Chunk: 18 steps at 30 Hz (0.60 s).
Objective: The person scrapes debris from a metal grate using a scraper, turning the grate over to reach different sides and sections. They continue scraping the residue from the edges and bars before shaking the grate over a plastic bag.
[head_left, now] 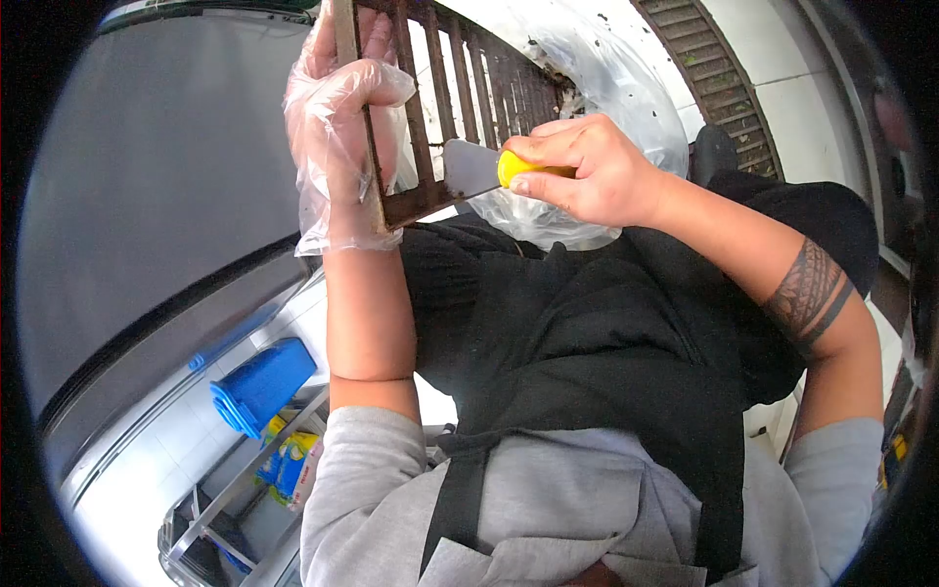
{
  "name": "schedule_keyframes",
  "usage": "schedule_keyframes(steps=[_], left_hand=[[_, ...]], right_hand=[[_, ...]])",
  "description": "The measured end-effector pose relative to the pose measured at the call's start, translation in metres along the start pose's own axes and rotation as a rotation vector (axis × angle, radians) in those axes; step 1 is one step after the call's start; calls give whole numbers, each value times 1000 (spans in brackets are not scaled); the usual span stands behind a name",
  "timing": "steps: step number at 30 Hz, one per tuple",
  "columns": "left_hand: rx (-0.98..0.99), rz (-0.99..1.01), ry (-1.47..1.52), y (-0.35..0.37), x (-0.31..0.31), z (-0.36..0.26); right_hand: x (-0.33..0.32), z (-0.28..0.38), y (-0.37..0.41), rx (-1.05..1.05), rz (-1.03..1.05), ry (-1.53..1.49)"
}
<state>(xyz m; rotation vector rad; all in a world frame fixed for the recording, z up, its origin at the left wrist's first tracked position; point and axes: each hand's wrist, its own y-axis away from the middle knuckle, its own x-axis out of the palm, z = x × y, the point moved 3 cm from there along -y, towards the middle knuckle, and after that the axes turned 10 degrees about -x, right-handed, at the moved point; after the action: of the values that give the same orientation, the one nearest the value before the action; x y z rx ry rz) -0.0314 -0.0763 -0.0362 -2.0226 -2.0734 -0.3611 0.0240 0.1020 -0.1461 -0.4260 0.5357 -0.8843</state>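
Note:
A clear plastic glove covers my left hand [347, 117], which is wrapped around the end of a long, rusty metal grate [430, 108] held up at a tilt. In my bare right hand [592, 171] is a scraper with a yellow handle [511, 168] and a flat, pale blade [469, 168]. Its blade lies against the bars near the grate's lower edge. Behind and below the grate is a clear plastic bag [626, 88] with dark bits on it.
A slatted drain cover [709, 73] runs along the white tiled floor at the upper right. To the left is a large grey panel [166, 196]. A blue bin [262, 386] and a metal rack [210, 523] are at the lower left.

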Motion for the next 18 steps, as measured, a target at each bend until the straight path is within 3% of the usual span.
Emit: schedule_keyframes(steps=[9,12,14,18], left_hand=[[22,19,-25,1,10,-1],[-79,15,59,-1,0,-2],[-44,142,-80,-3,-12,-2],[-36,42,-4,-2,5,0]], right_hand=[[-5,5,-4,-69,-63,72],[-5,4,-6,5,-33,31],[-6,5,-8,33,-6,49],[-1,-3,-5,54,-77,-4]])
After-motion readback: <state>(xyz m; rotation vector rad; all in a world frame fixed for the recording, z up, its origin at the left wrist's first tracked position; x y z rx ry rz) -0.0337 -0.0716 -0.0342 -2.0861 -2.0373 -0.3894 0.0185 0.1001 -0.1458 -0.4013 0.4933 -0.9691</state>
